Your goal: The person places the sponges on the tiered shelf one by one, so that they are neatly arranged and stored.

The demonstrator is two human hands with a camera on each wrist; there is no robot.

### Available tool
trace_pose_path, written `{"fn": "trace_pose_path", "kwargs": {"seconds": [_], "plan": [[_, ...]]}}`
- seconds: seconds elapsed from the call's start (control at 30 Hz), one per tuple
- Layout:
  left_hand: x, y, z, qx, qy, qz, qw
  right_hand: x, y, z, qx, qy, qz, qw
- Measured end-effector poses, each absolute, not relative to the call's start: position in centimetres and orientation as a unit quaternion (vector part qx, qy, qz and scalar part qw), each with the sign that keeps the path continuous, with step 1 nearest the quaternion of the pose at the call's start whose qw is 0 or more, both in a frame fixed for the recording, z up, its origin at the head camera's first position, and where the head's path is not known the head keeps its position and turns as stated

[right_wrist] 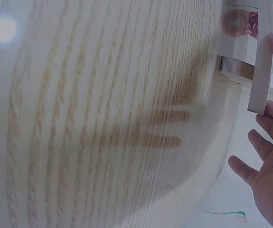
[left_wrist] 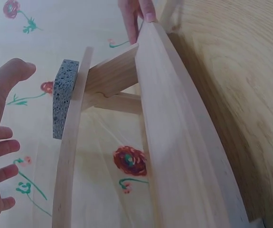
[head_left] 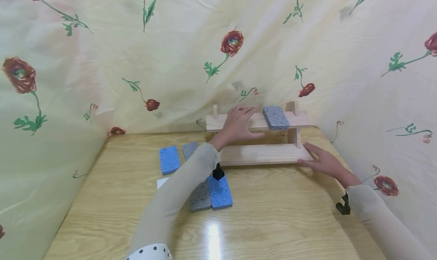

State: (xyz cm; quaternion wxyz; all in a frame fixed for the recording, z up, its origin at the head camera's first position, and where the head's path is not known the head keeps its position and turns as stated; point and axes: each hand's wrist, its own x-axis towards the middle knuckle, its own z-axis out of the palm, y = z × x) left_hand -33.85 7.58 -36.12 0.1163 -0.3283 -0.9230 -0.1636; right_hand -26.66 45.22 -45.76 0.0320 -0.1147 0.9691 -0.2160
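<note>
A two-tier wooden rack (head_left: pixel 263 153) stands on the wood-grain table (head_left: pixel 273 214), close to the floral cloth (head_left: pixel 170 62) hung behind it. One speckled gray block (head_left: pixel 276 118) lies flat on the upper board (head_left: pixel 302 119), toward the right end of the rack. The left hand (head_left: pixel 240 123) is positioned above the upper board, to the left of this block; its fingers are spread, the thumb is extended toward the block, and the left wrist view shows a gap between thumb and block, so the hand grips nothing. The right hand (head_left: pixel 322 161) is located at the right end of the lower board (head_left: pixel 246 155); thumb and index finger hold that end between them, while the other fingers fan outward, separate from the wood. The force applied cannot be determined. To the left of the rack, further pieces rest on the table: a blue block (head_left: pixel 169 160), a second gray block (head_left: pixel 189 150) partly covered by the left sleeve (head_left: pixel 170 199), a white piece (head_left: pixel 162 182) largely hidden by the same sleeve, and, nearer the viewer, a third gray block (head_left: pixel 200 197) directly beside a second blue block (head_left: pixel 220 193). A black device (head_left: pixel 343 205) is fitted at the right wrist.
</note>
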Motion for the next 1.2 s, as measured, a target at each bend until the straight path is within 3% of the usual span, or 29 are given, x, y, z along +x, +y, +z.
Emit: {"fn": "trace_pose_path", "kwargs": {"seconds": [0.2,0.63,1.2], "plan": [[-32.8,6.3,-35.9,-0.334,-0.923,-0.158,0.105,-26.6,45.2,-45.7,-0.118,0.969,-0.214,0.032],[-31.0,3.3,-36.9,-0.354,-0.915,-0.128,0.142,-26.9,45.3,-45.7,-0.112,0.971,-0.21,0.037],[-28.1,-2.1,-40.9,-0.381,-0.91,-0.123,0.108,-26.9,45.2,-45.6,-0.109,0.971,-0.208,0.046]]}}
